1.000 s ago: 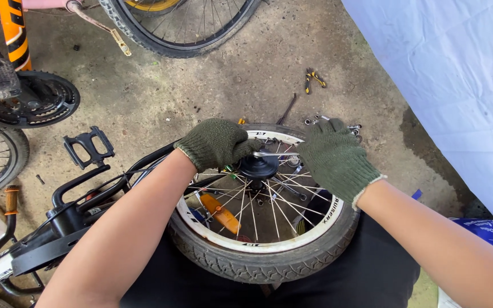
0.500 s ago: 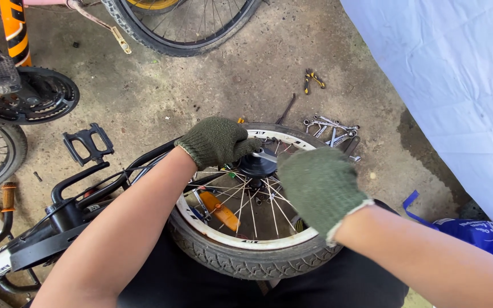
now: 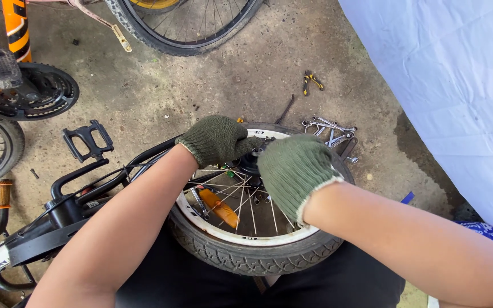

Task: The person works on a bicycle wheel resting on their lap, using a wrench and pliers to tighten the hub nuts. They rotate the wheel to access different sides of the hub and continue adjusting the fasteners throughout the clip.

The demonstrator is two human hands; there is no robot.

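We've got both gloved hands, left hand [image 3: 217, 138] and right hand [image 3: 294, 171], closed round the wheel [image 3: 246, 251] hub [image 3: 250, 163]; next probably needs steady twisting.

Both hands [image 3: 258, 154] over the wheel [image 3: 252, 251] hub (hidden); wrenches [image 3: 329, 128] beyond, seemingly pliers [image 3: 313, 80] farther, pedal [image 3: 87, 138] left

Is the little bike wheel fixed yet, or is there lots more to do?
Not fixed yet. Done: the wheel already has its tyre on. In hand: both gloved hands, left hand and right hand, work at the hub. Left: spanners and pliers lie out on the floor.
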